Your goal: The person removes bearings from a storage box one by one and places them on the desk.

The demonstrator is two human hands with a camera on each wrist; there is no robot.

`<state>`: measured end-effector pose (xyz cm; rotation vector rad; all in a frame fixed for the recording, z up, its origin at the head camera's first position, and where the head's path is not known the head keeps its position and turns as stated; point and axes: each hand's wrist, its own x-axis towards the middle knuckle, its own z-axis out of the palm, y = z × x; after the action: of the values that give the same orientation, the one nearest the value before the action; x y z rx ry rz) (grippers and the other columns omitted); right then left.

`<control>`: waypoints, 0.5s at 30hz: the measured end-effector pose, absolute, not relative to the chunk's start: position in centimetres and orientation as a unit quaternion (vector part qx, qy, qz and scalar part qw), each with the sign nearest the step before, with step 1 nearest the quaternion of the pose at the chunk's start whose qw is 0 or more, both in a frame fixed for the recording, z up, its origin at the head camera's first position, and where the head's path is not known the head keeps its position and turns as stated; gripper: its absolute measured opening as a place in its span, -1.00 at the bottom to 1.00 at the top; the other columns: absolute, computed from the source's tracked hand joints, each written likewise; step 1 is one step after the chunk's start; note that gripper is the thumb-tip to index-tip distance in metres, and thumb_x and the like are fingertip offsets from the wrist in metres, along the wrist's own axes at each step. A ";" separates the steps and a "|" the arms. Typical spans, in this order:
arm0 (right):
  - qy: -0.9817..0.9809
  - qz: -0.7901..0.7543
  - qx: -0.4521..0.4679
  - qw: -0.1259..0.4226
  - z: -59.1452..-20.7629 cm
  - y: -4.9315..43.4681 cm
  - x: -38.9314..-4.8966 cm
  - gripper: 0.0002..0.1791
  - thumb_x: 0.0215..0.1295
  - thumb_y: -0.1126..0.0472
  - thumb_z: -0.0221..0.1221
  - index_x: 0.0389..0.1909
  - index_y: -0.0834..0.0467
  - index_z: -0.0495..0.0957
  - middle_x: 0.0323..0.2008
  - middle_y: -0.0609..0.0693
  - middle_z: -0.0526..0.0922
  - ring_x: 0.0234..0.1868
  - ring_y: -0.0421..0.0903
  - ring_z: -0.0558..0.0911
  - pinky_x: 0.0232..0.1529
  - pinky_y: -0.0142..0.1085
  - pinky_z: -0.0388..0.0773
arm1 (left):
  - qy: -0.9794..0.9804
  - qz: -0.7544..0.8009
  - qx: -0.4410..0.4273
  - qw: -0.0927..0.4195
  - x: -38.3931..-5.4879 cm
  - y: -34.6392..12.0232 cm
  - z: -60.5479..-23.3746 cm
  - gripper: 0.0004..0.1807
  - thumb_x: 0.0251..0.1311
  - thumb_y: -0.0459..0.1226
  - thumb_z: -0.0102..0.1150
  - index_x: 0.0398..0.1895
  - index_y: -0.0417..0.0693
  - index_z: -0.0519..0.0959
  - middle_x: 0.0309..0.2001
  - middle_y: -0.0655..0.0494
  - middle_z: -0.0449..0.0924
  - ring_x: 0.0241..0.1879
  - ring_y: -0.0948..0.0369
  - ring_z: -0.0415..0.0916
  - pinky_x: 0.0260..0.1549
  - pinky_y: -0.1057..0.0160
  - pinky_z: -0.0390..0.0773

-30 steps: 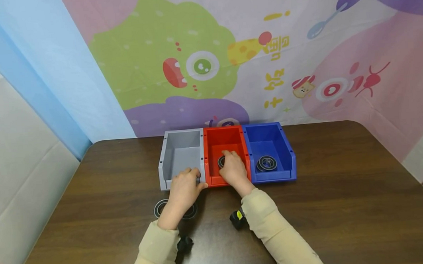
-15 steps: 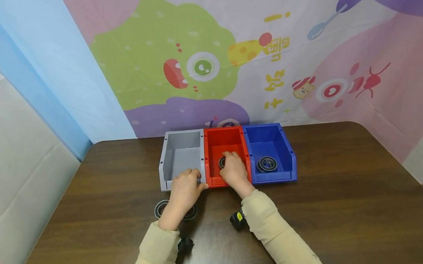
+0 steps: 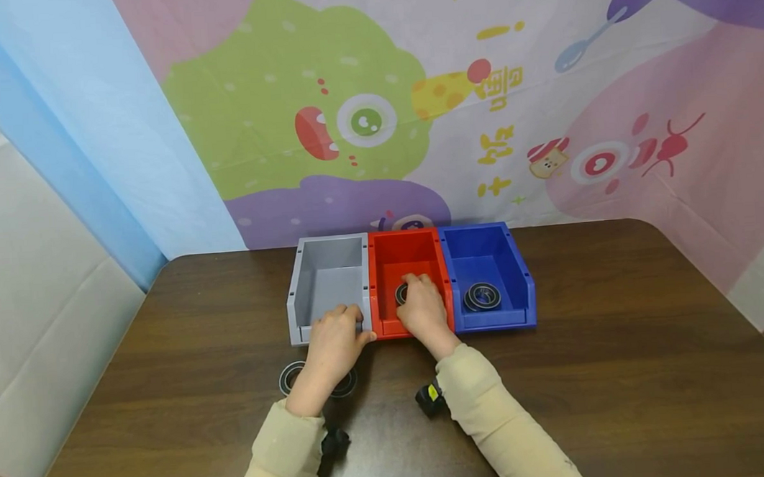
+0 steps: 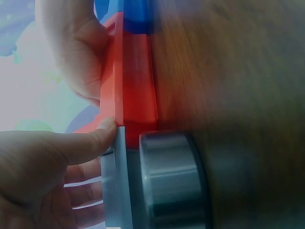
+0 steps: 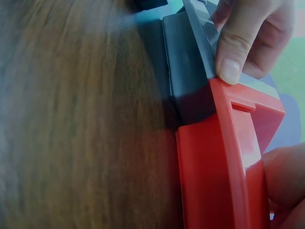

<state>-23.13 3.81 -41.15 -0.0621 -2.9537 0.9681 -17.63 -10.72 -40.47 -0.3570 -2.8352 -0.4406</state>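
Note:
My left hand (image 3: 335,342) is at the front right corner of the grey bin (image 3: 297,300). In the left wrist view its thumb lies on the front rim where grey meets red, and the fingers reach inside, gripping the wall. My right hand (image 3: 422,308) reaches into the red bin (image 3: 408,248), thumb and fingers around a ball bearing (image 3: 401,294) partly hidden beneath them. On the table, two bearings, one (image 3: 290,376) left of my left wrist and another (image 3: 344,384) right of it, are partly covered. A shiny bearing side (image 4: 171,181) fills the lower left wrist view.
A blue bin (image 3: 521,289) adjoins the red one on the right, with stacked bearings (image 3: 482,296) near its front. The bins stand in a row at the back of the brown wooden table (image 3: 621,341), before a printed cartoon curtain (image 3: 373,66).

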 end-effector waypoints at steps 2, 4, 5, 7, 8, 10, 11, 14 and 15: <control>-0.948 0.316 -0.019 0.022 -41.2 3.8 -23.1 -0.43 -0.08 0.37 0.22 0.08 0.17 0.43 0.01 0.19 0.44 -0.08 0.13 0.50 -0.10 -0.02 0.48 | -0.973 -0.151 -0.122 0.126 -17.6 -10.7 -40.5 -0.66 -0.14 -0.10 0.36 -0.45 -0.14 0.49 -0.51 0.02 0.48 -0.47 0.02 0.48 -0.51 0.10 0.38; -0.947 0.320 -0.014 0.033 -41.3 3.9 -23.1 -0.43 -0.09 0.37 0.23 0.07 0.19 0.44 0.00 0.20 0.45 -0.09 0.13 0.51 -0.10 -0.02 0.48 | -0.973 -0.151 -0.122 0.128 -17.7 -10.7 -40.5 -0.66 -0.14 -0.10 0.36 -0.45 -0.14 0.49 -0.51 0.02 0.48 -0.47 0.02 0.48 -0.50 0.10 0.39; -0.946 0.322 -0.009 0.040 -41.3 3.9 -23.0 -0.43 -0.10 0.37 0.23 0.06 0.20 0.44 -0.01 0.21 0.45 -0.09 0.13 0.50 -0.11 -0.03 0.48 | -0.972 -0.152 -0.122 0.129 -17.7 -10.7 -40.4 -0.66 -0.14 -0.10 0.36 -0.45 -0.14 0.49 -0.51 0.02 0.48 -0.47 0.02 0.48 -0.50 0.10 0.39; -0.943 0.328 -0.004 0.054 -41.5 3.9 -22.9 -0.44 -0.11 0.38 0.23 0.05 0.22 0.44 -0.02 0.22 0.45 -0.08 0.14 0.50 -0.10 -0.03 0.48 | -0.972 -0.153 -0.123 0.129 -17.7 -10.7 -40.5 -0.66 -0.14 -0.11 0.37 -0.45 -0.14 0.49 -0.52 0.03 0.48 -0.47 0.02 0.48 -0.51 0.10 0.38; -0.941 0.333 -0.001 0.061 -41.5 3.9 -22.8 -0.44 -0.11 0.39 0.24 0.05 0.23 0.45 -0.03 0.22 0.46 -0.08 0.14 0.50 -0.10 -0.04 0.48 | -0.972 -0.154 -0.123 0.128 -17.7 -10.7 -40.5 -0.67 -0.14 -0.11 0.37 -0.45 -0.14 0.49 -0.52 0.03 0.47 -0.47 0.03 0.48 -0.51 0.10 0.38; -0.937 0.342 0.002 0.075 -41.7 3.9 -22.7 -0.44 -0.12 0.39 0.25 0.04 0.23 0.45 -0.03 0.23 0.46 -0.06 0.15 0.49 -0.08 -0.04 0.48 | -0.972 -0.154 -0.124 0.126 -17.6 -10.7 -40.6 -0.67 -0.13 -0.11 0.37 -0.45 -0.14 0.49 -0.52 0.03 0.47 -0.48 0.03 0.47 -0.51 0.11 0.38; -0.935 0.345 0.003 0.081 -41.7 4.0 -22.7 -0.45 -0.12 0.39 0.25 0.03 0.24 0.45 -0.03 0.23 0.46 -0.06 0.15 0.49 -0.08 -0.04 0.47 | -0.972 -0.155 -0.124 0.126 -17.6 -10.8 -40.6 -0.67 -0.13 -0.11 0.37 -0.45 -0.14 0.49 -0.52 0.04 0.47 -0.48 0.04 0.47 -0.51 0.11 0.38; -0.930 0.355 -0.002 0.094 -41.8 3.9 -22.6 -0.42 -0.12 0.39 0.27 0.05 0.24 0.43 -0.02 0.23 0.44 -0.04 0.15 0.48 -0.05 -0.03 0.46 | -0.972 -0.153 -0.125 0.126 -17.7 -10.8 -40.6 -0.67 -0.13 -0.11 0.36 -0.45 -0.14 0.49 -0.52 0.04 0.47 -0.48 0.04 0.47 -0.51 0.11 0.38; -0.929 0.356 -0.005 0.097 -41.7 3.9 -22.6 -0.41 -0.11 0.38 0.27 0.06 0.24 0.42 -0.02 0.23 0.43 -0.03 0.15 0.48 -0.03 -0.03 0.45 | -0.972 -0.153 -0.126 0.127 -17.7 -10.8 -40.6 -0.67 -0.13 -0.11 0.36 -0.45 -0.14 0.49 -0.52 0.04 0.47 -0.48 0.04 0.47 -0.51 0.10 0.38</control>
<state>-22.65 3.89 -41.73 -0.0146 -2.7516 1.0555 -17.69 -10.75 -40.63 -0.3656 -2.8289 -0.4460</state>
